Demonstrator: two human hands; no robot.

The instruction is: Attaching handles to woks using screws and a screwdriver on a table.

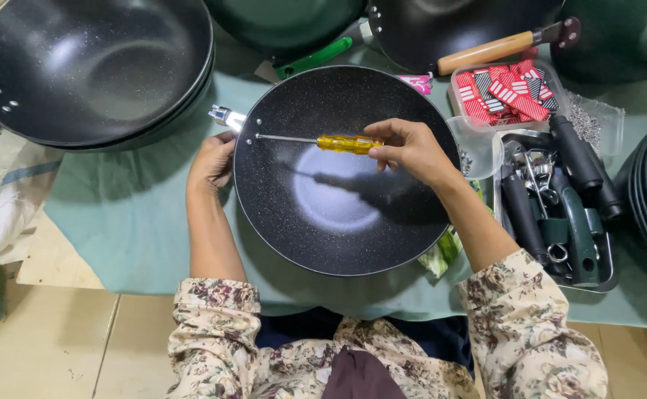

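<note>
Head view: the black speckled wok (338, 214) sits dead centre on the green cloth (116, 222). The right hand (412, 151) pinches the yellow screwdriver (349, 143), tip at the rim's ten o'clock. The left hand (212, 162) grips the rim by the metal handle socket (226, 117). A slipping tip could scratch the coating.

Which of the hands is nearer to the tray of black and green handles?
Right. The right hand holds the yellow screwdriver over the black wok, close to the tray of handles. The left hand is beyond the wok's far side.
</note>
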